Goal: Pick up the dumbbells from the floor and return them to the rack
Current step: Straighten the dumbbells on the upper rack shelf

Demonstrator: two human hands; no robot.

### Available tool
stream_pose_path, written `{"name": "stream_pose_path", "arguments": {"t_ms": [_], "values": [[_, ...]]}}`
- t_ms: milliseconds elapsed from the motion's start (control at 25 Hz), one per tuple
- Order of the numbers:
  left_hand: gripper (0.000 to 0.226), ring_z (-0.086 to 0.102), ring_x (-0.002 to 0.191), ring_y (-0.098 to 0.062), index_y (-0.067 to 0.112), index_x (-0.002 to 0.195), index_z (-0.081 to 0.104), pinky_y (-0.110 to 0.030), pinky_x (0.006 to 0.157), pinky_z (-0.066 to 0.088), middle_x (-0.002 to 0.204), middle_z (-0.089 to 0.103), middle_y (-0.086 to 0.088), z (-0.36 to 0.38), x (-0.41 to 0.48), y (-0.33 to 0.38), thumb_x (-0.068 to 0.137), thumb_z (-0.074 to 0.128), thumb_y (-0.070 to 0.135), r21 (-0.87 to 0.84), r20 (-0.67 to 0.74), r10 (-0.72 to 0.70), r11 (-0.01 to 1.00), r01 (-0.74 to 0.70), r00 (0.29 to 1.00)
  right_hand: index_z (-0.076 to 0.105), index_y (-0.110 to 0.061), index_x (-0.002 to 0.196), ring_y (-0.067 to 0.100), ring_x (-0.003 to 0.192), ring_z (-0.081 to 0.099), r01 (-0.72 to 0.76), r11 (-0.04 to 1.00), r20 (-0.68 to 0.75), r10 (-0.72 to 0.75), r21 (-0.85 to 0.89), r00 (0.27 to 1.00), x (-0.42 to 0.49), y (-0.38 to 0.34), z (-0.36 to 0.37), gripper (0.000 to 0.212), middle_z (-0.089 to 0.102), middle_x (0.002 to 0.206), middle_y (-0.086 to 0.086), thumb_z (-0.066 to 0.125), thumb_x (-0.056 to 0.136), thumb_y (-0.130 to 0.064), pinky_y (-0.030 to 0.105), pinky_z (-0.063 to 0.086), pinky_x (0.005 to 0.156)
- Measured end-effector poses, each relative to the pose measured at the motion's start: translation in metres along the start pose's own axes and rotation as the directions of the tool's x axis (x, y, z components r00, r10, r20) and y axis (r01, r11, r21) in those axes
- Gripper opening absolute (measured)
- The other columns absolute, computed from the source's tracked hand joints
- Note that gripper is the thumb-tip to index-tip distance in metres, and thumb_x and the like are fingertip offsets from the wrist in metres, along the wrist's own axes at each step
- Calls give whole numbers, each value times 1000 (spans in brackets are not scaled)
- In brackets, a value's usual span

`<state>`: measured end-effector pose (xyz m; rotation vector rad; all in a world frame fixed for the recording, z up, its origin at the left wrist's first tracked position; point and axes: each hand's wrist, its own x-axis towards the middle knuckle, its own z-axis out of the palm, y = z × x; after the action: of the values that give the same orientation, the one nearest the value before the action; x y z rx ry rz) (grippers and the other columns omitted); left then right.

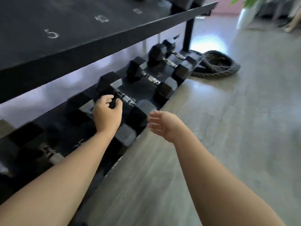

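Several black hex dumbbells with chrome handles lie in a row on the rack's low shelf (143, 88). My left hand (107, 111) hovers over one dumbbell (126, 135) near the middle of the row. Its fingers are curled loosely and its palm hides the handle, so I cannot tell whether it grips. To its right, another dumbbell (128, 100) shows its handle just past my fingertips. My right hand (161, 124) is open with the fingers spread, at the shelf's front edge beside that dumbbell's near head. No dumbbell is visible on the floor.
The black upper shelf (81, 30) overhangs the low one and bears chalk numbers 5 and 10. A coiled thick rope (216, 64) lies at the rack's far end by its post (189, 35). The grey floor (228, 128) stretches right; a white plant pot (246, 15) stands far back.
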<state>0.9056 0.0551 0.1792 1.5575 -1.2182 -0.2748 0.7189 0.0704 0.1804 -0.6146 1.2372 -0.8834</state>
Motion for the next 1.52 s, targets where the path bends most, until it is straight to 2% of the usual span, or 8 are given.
{"name": "stream_pose_path", "arguments": {"t_ms": [200, 400, 600, 760, 880, 1000, 1240, 1520], "values": [[23, 62, 97, -18, 16, 105, 69, -31, 85, 48, 103, 69, -3, 65, -22, 141, 89, 64, 33, -193, 244, 173, 973, -127, 954, 66, -14, 116, 19, 88, 65, 278, 953, -280, -302, -124, 911, -83, -101, -84, 24, 69, 116, 7, 57, 100, -29, 28, 51, 76], [29, 62, 101, -22, 14, 112, 69, -37, 92, 50, 109, 69, -5, 55, -4, 365, 90, 65, 34, -342, 388, 313, 922, -180, 867, 68, -17, 102, 22, 89, 65, 381, 841, -527, -539, -384, 657, -243, -263, -124, 10, 70, 100, 5, 61, 97, -22, 29, 51, 72], [43, 57, 114, -26, 14, 124, 63, -43, 99, 48, 124, 63, -8, -10, 52, 587, 91, 66, 40, -356, 439, 547, 834, -422, 712, 63, -15, 129, 24, 115, 61, 268, 572, -464, -804, -775, 372, -404, -440, -141, 34, 68, 125, 6, 58, 97, -26, 32, 45, 95], [56, 52, 122, -31, 13, 131, 58, -51, 102, 44, 131, 60, -9, -92, 104, 704, 88, 63, 49, -238, 485, 628, 765, -599, 609, 54, -13, 139, 31, 131, 45, 110, 351, -303, -900, -930, 314, -496, -540, -124, 43, 55, 143, 10, 57, 98, -27, 38, 36, 106], [61, 49, 125, -32, 15, 136, 54, -52, 102, 42, 135, 56, -10, -127, 139, 737, 88, 64, 52, -140, 506, 641, 721, -678, 577, 52, -11, 140, 38, 132, 41, 64, 144, -117, -944, -988, 308, -514, -583, -112, 48, 48, 147, 16, 61, 95, -26, 46, 35, 108], [66, 47, 125, -32, 18, 137, 51, -52, 100, 43, 136, 53, -9, -144, 175, 738, 86, 58, 59, -32, 466, 637, 705, -708, 614, 50, -14, 141, 41, 134, 38, 43, -17, 29, -950, -999, 311, -494, -614, -96, 50, 42, 150, 19, 61, 94, -30, 52, 32, 110], [61, 49, 121, -35, 14, 136, 53, -54, 97, 45, 133, 55, -13, -123, 266, 704, 89, 62, 53, 82, 347, 577, 766, -637, 739, 53, -15, 140, 38, 134, 39, 124, -124, 158, -934, -984, 320, -382, -665, -56, 47, 44, 149, 16, 59, 96, -32, 49, 30, 111], [62, 49, 122, -35, 13, 137, 52, -52, 98, 45, 135, 54, -15, -49, 399, 659, 89, 63, 51, 243, 353, 454, 800, -548, 818, 59, -11, 133, 40, 127, 46, 294, -117, 213, -923, -949, 320, -218, -744, -25, 43, 53, 139, 18, 65, 93, -27, 51, 35, 107]]}}
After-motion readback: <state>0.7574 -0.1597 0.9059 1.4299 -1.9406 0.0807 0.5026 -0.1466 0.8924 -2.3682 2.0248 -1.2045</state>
